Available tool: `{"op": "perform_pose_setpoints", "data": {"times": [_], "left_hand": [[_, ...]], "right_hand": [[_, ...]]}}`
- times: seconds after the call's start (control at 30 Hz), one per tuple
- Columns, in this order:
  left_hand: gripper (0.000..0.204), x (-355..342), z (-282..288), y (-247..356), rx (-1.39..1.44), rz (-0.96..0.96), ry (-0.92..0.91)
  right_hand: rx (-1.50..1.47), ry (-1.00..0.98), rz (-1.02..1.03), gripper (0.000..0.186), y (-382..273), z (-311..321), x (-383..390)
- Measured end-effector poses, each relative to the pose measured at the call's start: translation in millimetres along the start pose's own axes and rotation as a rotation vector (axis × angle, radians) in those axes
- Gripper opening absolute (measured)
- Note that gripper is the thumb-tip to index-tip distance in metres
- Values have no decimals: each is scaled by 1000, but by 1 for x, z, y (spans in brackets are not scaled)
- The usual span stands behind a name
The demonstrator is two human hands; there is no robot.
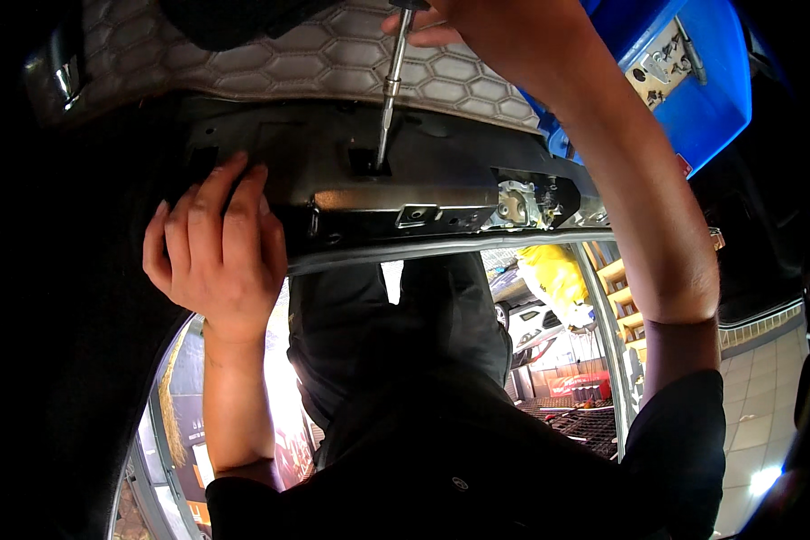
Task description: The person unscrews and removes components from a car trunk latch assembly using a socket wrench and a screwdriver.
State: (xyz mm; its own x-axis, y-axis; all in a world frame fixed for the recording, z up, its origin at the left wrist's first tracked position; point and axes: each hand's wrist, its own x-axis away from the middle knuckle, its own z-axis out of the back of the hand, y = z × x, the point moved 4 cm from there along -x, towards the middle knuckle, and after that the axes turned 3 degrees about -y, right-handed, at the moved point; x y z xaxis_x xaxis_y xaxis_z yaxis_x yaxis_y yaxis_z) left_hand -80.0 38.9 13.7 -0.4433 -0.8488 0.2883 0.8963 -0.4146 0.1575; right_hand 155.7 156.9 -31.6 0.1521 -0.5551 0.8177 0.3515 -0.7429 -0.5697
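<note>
A driver (391, 87) with a long silver shaft and a black upper end stands slightly tilted, its lower tip inside a square hole in the black metal sill panel (288, 148). At the upper edge of the view, my right hand (436, 29) is around the driver's upper part; the picture cuts off the top of the handle and some fingers. My left hand (220, 234) lies on the panel left of the hole, fingers stretched out and holding nothing. Right of the hole, a cutout in the panel exposes a silver latch mechanism (515, 205).
Beyond the panel spreads a grey quilted mat (306, 49) with a hexagon pattern. A blue bin (724, 99) at the upper right holds a tray of small screws and metal parts (661, 67). A rubber seal (459, 245) edges the sill on my side. Yellow bag-like material (553, 279) lies below right.
</note>
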Motion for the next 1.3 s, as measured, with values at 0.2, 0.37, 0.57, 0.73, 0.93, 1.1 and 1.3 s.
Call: {"op": "perform_pose_setpoints", "data": {"times": [0.2, 0.37, 0.57, 0.73, 0.93, 1.1, 1.3], "left_hand": [[21, -1, 0, 1, -11, -13, -10], [22, 4, -1, 0, -14, 13, -19], [24, -1, -1, 1, -14, -19, 0], [25, 0, -1, 0, -4, -3, -16], [26, 1, -1, -1, -18, -11, -23], [26, -2, -1, -1, -7, -18, -15], [25, 8, -2, -2, -32, 28, -18]], "right_hand": [[-88, 7, 121, 50, 9, 3, -3], [105, -85, 325, 52, -14, 8, 12], [64, -42, 323, 36, -7, 30, -14], [-32, 61, 222, 37, -28, 16, -11], [311, 106, 494, 38, -14, 18, -8], [128, 182, 299, 38, -19, 24, -1], [96, -18, 271, 42, -7, 21, -3]]}}
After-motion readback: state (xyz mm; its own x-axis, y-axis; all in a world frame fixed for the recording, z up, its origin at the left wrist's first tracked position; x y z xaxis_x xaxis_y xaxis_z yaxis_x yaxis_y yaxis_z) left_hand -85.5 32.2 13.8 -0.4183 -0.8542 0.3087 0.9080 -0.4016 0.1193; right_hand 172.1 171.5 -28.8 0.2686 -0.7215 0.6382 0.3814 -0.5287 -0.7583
